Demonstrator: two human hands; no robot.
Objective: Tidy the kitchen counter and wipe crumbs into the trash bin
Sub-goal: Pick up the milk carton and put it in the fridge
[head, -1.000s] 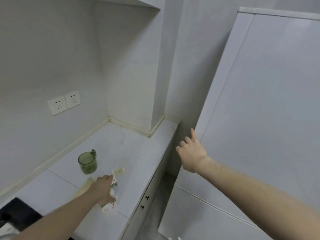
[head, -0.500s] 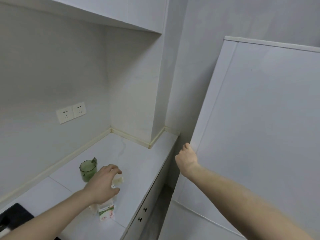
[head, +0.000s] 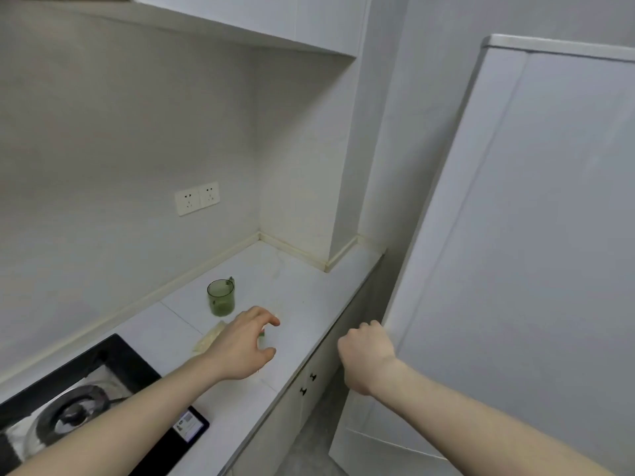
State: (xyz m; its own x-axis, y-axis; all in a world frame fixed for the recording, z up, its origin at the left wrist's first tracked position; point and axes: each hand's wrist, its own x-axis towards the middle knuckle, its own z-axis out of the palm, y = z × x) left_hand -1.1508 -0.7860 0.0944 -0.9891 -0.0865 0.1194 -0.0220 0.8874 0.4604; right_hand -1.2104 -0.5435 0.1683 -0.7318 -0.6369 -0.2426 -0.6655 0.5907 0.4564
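My left hand arches over a small white-and-green carton on the white counter. Fingers and thumb curve round the carton, which is almost wholly hidden under the palm. A pale yellowish wrapper or cloth lies flat on the counter just left of that hand. A green translucent cup stands upright behind it. My right hand grips the left edge of the tall white fridge door, its fingers hooked round that edge.
A black gas hob with a metal burner fills the near left of the counter. Two wall sockets sit above the counter. Cabinet doors with small black knobs are below the counter edge. A narrow floor strip separates counter and fridge.
The view has swung left and down, bringing the hob into sight. My left hand has settled over the carton, hiding it. My right hand has curled onto the fridge door edge.
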